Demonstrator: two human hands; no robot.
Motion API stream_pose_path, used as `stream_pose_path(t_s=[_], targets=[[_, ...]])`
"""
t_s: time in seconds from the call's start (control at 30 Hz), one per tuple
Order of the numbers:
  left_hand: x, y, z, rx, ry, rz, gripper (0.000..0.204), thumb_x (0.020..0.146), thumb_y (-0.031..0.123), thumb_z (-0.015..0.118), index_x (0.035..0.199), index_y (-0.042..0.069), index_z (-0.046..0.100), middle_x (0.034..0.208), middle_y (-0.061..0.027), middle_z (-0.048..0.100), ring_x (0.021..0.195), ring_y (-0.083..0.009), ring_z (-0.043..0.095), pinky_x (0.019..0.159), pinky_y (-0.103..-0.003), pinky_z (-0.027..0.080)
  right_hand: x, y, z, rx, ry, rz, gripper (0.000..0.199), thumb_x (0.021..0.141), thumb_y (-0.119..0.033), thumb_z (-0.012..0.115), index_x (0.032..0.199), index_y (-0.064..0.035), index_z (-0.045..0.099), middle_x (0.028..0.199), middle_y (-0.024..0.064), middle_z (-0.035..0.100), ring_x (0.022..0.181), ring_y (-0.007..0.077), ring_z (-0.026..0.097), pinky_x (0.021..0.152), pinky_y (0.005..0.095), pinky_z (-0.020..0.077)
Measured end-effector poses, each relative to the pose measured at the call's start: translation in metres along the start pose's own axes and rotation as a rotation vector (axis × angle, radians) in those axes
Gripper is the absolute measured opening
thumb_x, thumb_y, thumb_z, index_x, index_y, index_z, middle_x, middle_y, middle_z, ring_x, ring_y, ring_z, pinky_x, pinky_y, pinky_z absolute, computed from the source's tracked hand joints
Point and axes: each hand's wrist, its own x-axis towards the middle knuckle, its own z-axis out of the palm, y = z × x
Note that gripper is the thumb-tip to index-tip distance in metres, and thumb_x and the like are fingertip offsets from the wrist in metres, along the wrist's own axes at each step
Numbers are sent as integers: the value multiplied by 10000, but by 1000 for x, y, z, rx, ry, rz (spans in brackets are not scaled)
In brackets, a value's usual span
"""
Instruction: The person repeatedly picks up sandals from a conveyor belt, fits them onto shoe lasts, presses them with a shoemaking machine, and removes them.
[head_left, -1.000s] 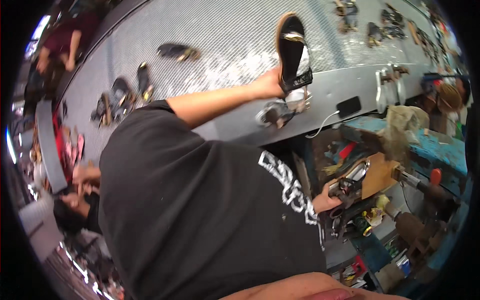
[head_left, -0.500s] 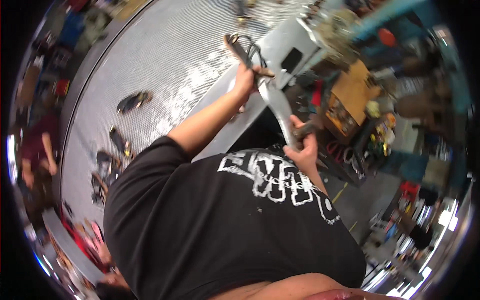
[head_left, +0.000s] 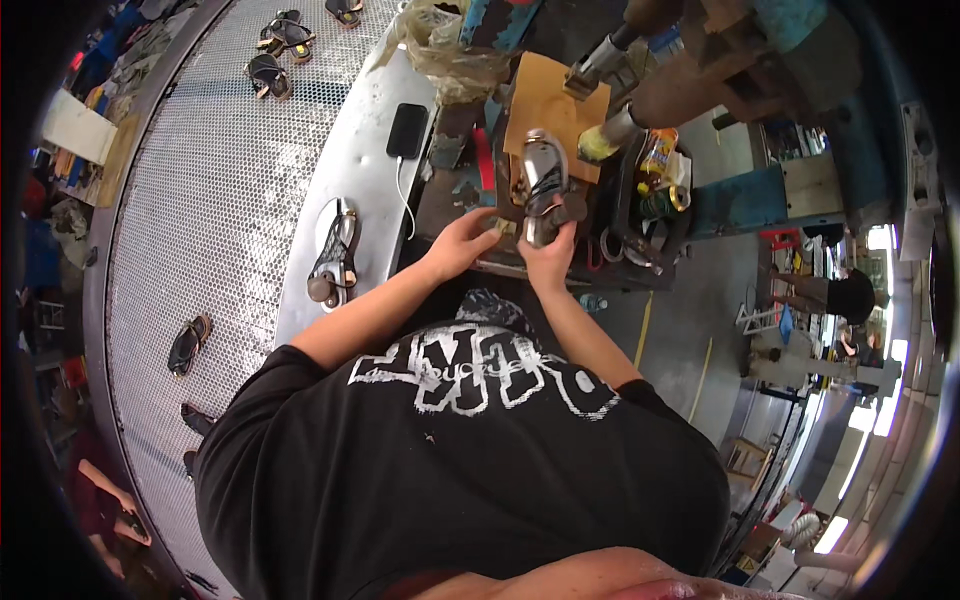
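Observation:
My right hand is wrapped round the near end of a shiny metal shoe last, which has dark straps across it and a brown round knob at its side. The last is raised in front of the bench machine, its far end over a tan board. To its left, my left hand holds nothing, its fingers apart and reaching toward the last without visibly gripping it. A second metal last with black straps lies on the grey metal ledge left of my hands.
A phone with a white cable lies on the ledge. Sandals are spread over the perforated conveyor at left. Heavy machine parts overhang at upper right. A tray of cans and tools sits beside the board. Other people are farther off.
My view has turned rightward toward the machine. My left hand, earlier holding a strapped sandal over the conveyor side, is now empty. A strapped last is now in my right hand.

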Motion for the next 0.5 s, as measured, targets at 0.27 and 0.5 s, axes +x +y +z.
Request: stream_pose_path(t_s=[0.27, 0.5], targets=[[-79, -34, -27, 123, 66, -115, 420, 872, 80, 629, 1277, 62, 517, 818, -39, 613, 718, -116, 587, 695, -272, 489, 123, 72, 16, -410, -142, 163, 852, 583, -302, 845, 1230, 73, 439, 1220, 298, 507, 1159, 402, 493, 1001, 405, 384], [-157, -30, -111, 499, 769, 221, 280, 745, 100, 667, 1024, 89, 644, 854, -80, 643, 793, -225, 633, 727, -338, 514, 114, 90, -5, -509, 190, -188, 553, 757, -224, 765, 1155, 59, 506, 1148, 257, 551, 1048, 392, 559, 902, 443, 460]])
